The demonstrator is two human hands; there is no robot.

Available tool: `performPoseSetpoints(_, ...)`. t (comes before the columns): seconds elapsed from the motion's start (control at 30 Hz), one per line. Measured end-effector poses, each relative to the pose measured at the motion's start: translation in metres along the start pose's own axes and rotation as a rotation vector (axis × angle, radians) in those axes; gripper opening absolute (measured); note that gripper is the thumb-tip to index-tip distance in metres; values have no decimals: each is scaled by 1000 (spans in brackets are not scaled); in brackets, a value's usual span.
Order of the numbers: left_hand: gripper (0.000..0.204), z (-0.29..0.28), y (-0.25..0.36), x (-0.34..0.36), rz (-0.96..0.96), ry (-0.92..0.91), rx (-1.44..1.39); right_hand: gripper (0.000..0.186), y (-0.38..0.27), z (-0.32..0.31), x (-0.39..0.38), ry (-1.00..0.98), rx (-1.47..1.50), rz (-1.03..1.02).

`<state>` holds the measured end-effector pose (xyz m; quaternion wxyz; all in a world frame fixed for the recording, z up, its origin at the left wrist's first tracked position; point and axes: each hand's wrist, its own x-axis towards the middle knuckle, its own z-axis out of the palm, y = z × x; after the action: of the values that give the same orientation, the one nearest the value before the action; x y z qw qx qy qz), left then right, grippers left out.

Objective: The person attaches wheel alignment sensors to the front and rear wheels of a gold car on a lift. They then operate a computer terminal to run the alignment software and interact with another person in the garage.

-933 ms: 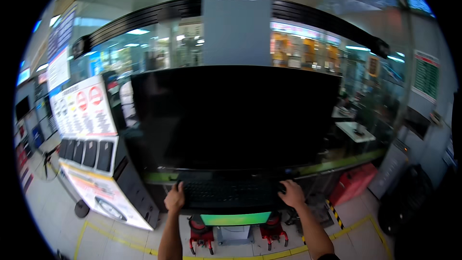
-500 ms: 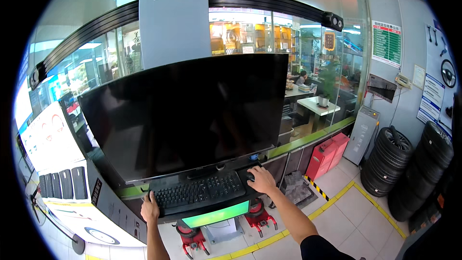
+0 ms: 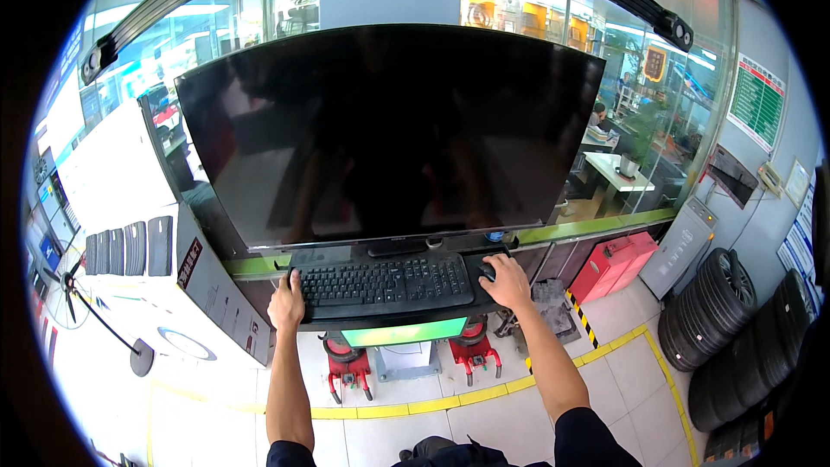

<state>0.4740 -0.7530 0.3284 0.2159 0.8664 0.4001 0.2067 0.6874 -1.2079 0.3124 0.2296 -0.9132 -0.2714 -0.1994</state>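
A black computer mouse [image 3: 488, 271] lies under my right hand [image 3: 510, 282], whose fingers curl over it on the right end of the black keyboard tray [image 3: 324, 325]. My left hand [image 3: 286, 300] grips the tray's left end, thumb up beside the black keyboard [image 3: 380, 283]; its other fingers are partly hidden. The keyboard rests on the tray between my hands. Behind it stands a large monitor [image 3: 389, 138] with a dark screen that reflects a figure. Beneath the tray's front edge shows a lit green screen [image 3: 405, 332].
Below stand red wheeled clamps [image 3: 348, 378]. A white display cabinet [image 3: 220, 294] with tread samples is at left. To the right are a red metal box [image 3: 614, 265], a grey cabinet [image 3: 679, 246] and stacked tyres [image 3: 707, 311]. Yellow tape [image 3: 458, 399] marks the tiled floor.
The view has tilted down and shifted left, so the monitor and tray appear higher and farther right. Both hands keep their places at the tray and the mouse.
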Motion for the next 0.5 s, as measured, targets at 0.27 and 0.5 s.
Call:
performPoseSetpoints(0.27, 75, 1, 1, -1, 9, 13, 3, 50, -2, -2, 0, -1, 15, 2)
performPoseSetpoints(0.5, 76, -1, 2, -1, -12, -11, 4, 43, -6, -6, 1, -8, 49, 23)
